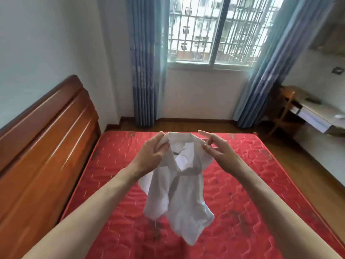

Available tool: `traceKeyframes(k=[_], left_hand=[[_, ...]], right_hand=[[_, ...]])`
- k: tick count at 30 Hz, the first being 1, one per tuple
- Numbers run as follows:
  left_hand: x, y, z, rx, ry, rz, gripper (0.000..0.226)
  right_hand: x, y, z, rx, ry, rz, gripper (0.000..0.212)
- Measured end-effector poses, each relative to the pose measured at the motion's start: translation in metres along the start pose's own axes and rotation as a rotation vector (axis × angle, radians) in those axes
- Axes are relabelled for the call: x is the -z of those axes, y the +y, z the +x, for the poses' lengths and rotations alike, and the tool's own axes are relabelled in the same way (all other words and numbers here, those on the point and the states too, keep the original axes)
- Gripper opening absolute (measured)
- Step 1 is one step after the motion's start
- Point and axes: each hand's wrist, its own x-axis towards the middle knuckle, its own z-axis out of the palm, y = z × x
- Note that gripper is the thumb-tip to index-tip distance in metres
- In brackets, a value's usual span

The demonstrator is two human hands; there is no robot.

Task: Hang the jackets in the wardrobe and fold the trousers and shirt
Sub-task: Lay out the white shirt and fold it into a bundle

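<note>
Two hands hold white shirt (179, 186) above red mattress (261, 193). Left hand (152, 153) grips collar; right hand (217, 149) pinches opposite collar edge, other fingers loose. Shirt likely light, limp; best held at shoulders.

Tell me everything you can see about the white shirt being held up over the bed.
The white shirt is a light, thin-looking collared garment, creased and unfolded. It hangs in the air above the red mattress, collar uppermost, its body drooping in loose folds with the hem lowest. A dark mark shows inside the neck. The left hand grips one side of the collar; the right hand pinches the other side. Whether the hem touches the mattress cannot be told.
</note>
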Motion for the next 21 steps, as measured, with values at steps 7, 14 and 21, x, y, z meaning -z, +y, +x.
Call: traceKeyframes(k=[7, 14, 21], left_hand=[[-0.066, 0.074, 0.036, -0.095, 0.055, 0.031, 0.022], [-0.117, 0.110, 0.053, -0.137, 0.108, -0.009, 0.018], [-0.115, 0.108, 0.049, -0.098, 0.142, 0.071, 0.021]], right_hand=[[0.077, 0.028, -0.017, -0.054, -0.044, 0.071, 0.029], [0.093, 0.062, -0.038, -0.164, -0.186, 0.304, 0.030], [0.090, 0.092, -0.036, -0.064, -0.110, 0.233, 0.038]])
